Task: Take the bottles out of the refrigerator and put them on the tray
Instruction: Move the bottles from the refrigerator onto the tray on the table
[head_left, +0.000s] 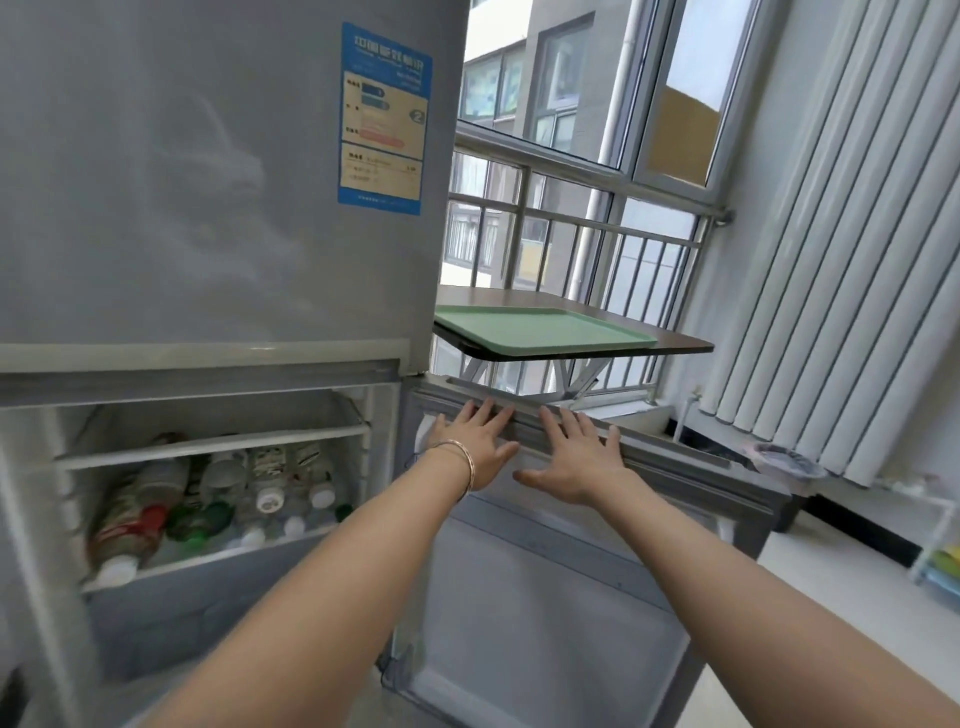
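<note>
The grey refrigerator (208, 208) stands at the left with its lower door (545, 597) swung open to the right. Several plastic bottles (208, 504) lie on their sides on a shelf in the lower compartment, caps toward me. A pale green tray (540, 330) sits bare on a small dark table right of the refrigerator. My left hand (475, 441) and my right hand (576, 454) rest flat, fingers spread, on the inner face of the open door near its top edge. Neither hand holds anything.
The dark folding table (675, 343) stands in front of a window with a metal railing (597, 234). A white ribbed radiator (831, 286) lines the right wall. A bin with a plastic liner (789, 467) stands beyond the door, and a small white rack (935, 545) is at far right.
</note>
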